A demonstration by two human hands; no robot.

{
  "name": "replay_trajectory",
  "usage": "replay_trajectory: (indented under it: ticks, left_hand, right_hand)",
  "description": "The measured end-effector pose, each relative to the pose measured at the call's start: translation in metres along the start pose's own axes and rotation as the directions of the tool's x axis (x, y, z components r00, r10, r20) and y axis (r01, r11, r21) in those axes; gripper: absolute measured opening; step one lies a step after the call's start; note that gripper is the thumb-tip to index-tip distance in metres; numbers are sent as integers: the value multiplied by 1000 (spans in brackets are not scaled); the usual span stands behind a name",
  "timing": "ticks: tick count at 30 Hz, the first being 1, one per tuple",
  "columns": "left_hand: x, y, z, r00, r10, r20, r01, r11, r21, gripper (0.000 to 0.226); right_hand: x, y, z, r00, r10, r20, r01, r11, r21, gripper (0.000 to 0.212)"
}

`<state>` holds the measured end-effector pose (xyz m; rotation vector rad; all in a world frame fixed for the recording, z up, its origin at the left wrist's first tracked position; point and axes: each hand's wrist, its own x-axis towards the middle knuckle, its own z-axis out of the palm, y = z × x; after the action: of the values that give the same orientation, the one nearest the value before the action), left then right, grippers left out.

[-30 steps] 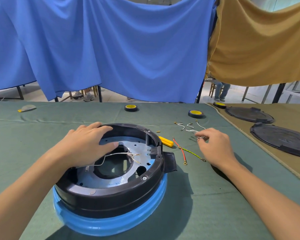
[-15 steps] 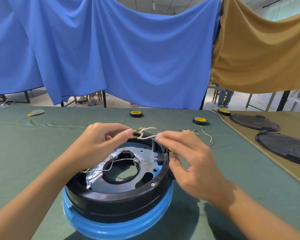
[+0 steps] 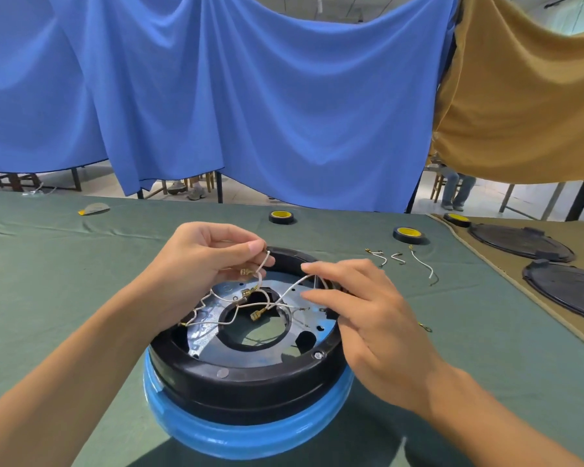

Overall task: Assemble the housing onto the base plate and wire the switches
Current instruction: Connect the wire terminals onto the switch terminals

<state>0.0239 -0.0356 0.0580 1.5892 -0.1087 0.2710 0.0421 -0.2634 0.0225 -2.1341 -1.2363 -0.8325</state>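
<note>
A round black housing [image 3: 250, 379] sits on a blue ring [image 3: 243, 429] in front of me, with a silver base plate [image 3: 290, 348] inside it. My left hand [image 3: 196, 264] is raised over the far left rim and pinches a white wire [image 3: 263, 264] with brass terminals between thumb and fingers. My right hand [image 3: 368, 315] hovers over the right rim; its fingers hold another white wire [image 3: 294, 289] whose brass terminal [image 3: 257, 314] dangles over the centre hole. More white wires [image 3: 213, 320] lie across the plate.
Loose short wires [image 3: 398, 259] lie on the green cloth right of the housing. Two black-and-yellow tape rolls [image 3: 281, 216] [image 3: 408, 234] stand farther back. Black round covers [image 3: 520, 242] rest on the brown cloth at far right. Blue and tan curtains hang behind.
My right hand picked a wire from the table and carried it over the housing. My left hand left the rim and lifted a wire. Both hands now hold wires over the plate.
</note>
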Motion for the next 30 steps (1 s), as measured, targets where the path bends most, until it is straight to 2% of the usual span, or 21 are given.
replay_trajectory:
  ticks: [4,7,10,12,14,19,22,26,30]
  left_hand:
    - [-2,0,-1,999,0,-39,-1,1000,-28,13]
    - [-3,1,-1,999,2,-33,-3,999,-34,19]
    - [-3,0,-2,999,17,-39,-19,998,-54,28]
    - [-3,0,-3,999,24,-45,-27,997,-75,28]
    - [-4,0,-3,998,34,-50,-38,995,-89,30]
    - [-4,1,-4,994,55,-90,-65,992,-112,30]
    - [-5,4,-6,994,71,-84,-74,997,-36,30]
    - [-4,5,-18,966,118,-230,-86,986,146,29]
    - [-2,1,-25,942,128,-311,-74,981,179,29]
  right_hand:
    - [7,-5,-1,980,178,-88,-154,961,231,39]
    - [24,-13,-3,943,307,-133,-255,917,308,30]
    - [46,-22,1,928,372,2,-355,883,306,18]
    - [61,-25,6,898,416,141,-440,841,314,18]
    - [72,-28,11,863,455,220,-505,786,356,18]
    - [84,-27,19,828,506,241,-557,694,457,9]
    - [85,-26,20,800,553,235,-586,631,508,6]
    - [84,-25,19,764,601,234,-616,571,543,8]
    - [85,-27,18,749,610,258,-635,551,542,9]
